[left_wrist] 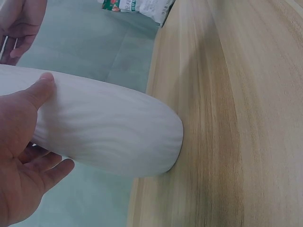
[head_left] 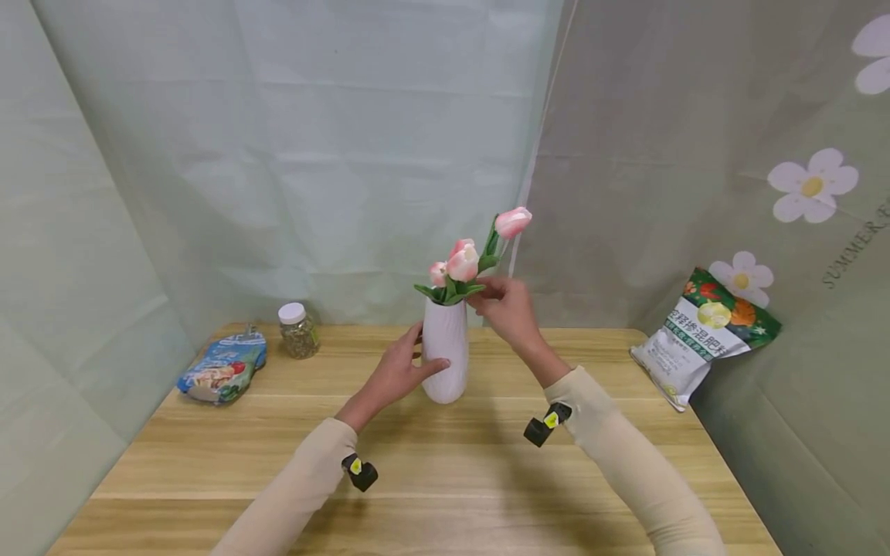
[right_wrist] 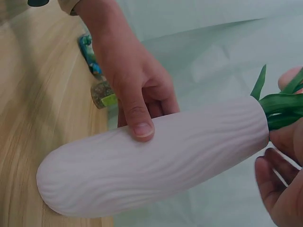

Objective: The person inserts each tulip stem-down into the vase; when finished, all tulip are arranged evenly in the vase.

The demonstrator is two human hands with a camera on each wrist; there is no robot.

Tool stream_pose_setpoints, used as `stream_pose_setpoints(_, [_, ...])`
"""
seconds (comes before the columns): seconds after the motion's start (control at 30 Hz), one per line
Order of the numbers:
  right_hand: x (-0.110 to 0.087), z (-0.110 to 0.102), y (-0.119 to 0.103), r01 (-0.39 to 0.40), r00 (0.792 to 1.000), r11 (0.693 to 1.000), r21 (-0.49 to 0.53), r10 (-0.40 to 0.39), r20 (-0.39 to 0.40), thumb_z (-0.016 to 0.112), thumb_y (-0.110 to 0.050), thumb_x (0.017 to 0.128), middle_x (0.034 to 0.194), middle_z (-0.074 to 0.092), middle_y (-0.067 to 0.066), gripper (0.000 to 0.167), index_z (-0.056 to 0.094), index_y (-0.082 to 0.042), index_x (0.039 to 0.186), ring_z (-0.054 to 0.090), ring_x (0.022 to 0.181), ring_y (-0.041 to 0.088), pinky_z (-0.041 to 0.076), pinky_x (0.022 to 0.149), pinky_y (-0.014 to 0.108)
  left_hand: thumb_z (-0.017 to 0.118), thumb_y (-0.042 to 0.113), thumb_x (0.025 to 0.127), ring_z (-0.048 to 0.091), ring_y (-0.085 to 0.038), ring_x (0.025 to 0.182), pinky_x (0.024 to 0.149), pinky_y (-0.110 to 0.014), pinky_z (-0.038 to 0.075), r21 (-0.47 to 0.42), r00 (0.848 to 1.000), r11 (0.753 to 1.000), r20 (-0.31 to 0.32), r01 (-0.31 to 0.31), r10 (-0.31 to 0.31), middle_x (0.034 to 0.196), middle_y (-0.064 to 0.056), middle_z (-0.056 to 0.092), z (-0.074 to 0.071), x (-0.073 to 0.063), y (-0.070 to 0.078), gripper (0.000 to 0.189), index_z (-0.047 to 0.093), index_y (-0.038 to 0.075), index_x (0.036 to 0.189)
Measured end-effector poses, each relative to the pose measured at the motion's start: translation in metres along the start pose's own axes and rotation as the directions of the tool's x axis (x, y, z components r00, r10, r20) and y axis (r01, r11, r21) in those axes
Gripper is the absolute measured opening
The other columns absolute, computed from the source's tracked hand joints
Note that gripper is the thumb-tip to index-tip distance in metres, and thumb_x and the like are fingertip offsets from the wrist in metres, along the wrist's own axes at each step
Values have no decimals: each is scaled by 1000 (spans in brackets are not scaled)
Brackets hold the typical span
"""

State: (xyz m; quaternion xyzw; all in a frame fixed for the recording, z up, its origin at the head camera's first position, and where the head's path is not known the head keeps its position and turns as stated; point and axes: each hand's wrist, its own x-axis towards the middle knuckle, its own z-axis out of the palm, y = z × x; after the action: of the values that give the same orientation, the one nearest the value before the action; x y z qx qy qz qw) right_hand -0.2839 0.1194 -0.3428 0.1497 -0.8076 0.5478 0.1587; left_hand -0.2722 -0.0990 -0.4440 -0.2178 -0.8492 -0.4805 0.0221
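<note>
A white vase point(head_left: 445, 351) with a rippled surface stands upright on the wooden table. My left hand point(head_left: 403, 361) grips its side, thumb across the front and fingers round the back. Pink-and-white tulips point(head_left: 462, 263) with green leaves rise from its mouth. One taller tulip point(head_left: 513, 222) leans out to the right, above the others. At the vase's rim, my right hand point(head_left: 511, 310) pinches this tulip low on its stem. In the right wrist view, the fingertips meet the green stems point(right_wrist: 284, 105) right at the mouth. The stem ends inside the vase are hidden.
A clear jar point(head_left: 299, 332) with a white lid stands at the table's back left, beside a clipped blue packet point(head_left: 225, 367). A white and green bag point(head_left: 702, 332) leans on the curtain at the right edge. Curtains point(head_left: 389, 154) hang behind the table point(head_left: 417, 479).
</note>
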Motion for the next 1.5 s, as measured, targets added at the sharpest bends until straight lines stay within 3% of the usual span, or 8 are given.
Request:
stream_pose_setpoints(0.27, [-2,-5,1,-13,1000,997,77,15,-25,76,-12,90,99,73,12,20,76,-4,108,65,86,21,59,68,23,76,46,91,50,-29,138,106,-53,52,2,1000,1000,2,0,0,151,-10,50,0,0,-1,87,32,13,159])
stream_pose_setpoints(0.47, [-2,-5,0,79,994,993,86,-72,-83,74,-8,90,94,72,13,15,75,0,101,62,81,18,57,66,21,76,46,91,49,-29,139,107,-53,51,4,1000,1000,2,3,-3,152,-11,49,0,0,0,88,31,12,159])
stream_pose_setpoints(0.57, [-1,-3,2,84,993,995,61,-78,-83,77,-10,89,88,72,13,16,76,0,101,63,77,17,54,63,20,76,46,91,50,-29,138,106,-52,52,8,1000,1000,1,2,-2,151,-11,50,0,0,0,88,32,12,159])
stream_pose_setpoints(0.67, [-1,-1,5,43,998,998,36,-42,-53,79,-14,89,85,72,13,19,77,-1,103,64,74,17,53,62,21,76,47,91,50,-29,138,106,-51,52,13,1000,1000,1,-2,2,151,-10,50,1,1,0,88,32,12,158])
stream_pose_setpoints(0.83, [-1,1,8,-41,999,999,35,40,16,78,-17,91,95,75,14,26,77,-2,112,69,82,23,59,68,25,75,49,91,51,-28,137,106,-49,53,19,1000,1000,-2,-8,8,151,-10,51,1,1,0,88,32,12,158])
stream_pose_setpoints(1.07, [-3,-4,9,-62,996,998,29,60,65,76,-24,93,104,75,13,32,75,-6,119,72,94,36,62,72,31,75,51,91,51,-28,137,105,-49,53,32,1000,999,-3,-10,10,151,-10,51,0,3,-2,88,33,12,158])
stream_pose_setpoints(1.33, [-16,-13,19,-46,995,994,103,36,92,74,-25,95,113,74,12,33,72,-6,122,72,98,24,64,80,33,75,52,90,49,-29,139,108,-51,51,20,1000,1000,13,10,-10,153,-10,49,-1,3,-1,89,32,12,158])
stream_pose_setpoints(1.5, [-33,-27,32,-63,994,998,19,61,94,73,-33,96,124,71,10,42,69,-9,131,70,109,24,61,91,41,74,59,88,44,-31,143,112,-52,47,43,999,998,8,43,-43,158,-11,42,-9,-3,-2,96,30,10,159])
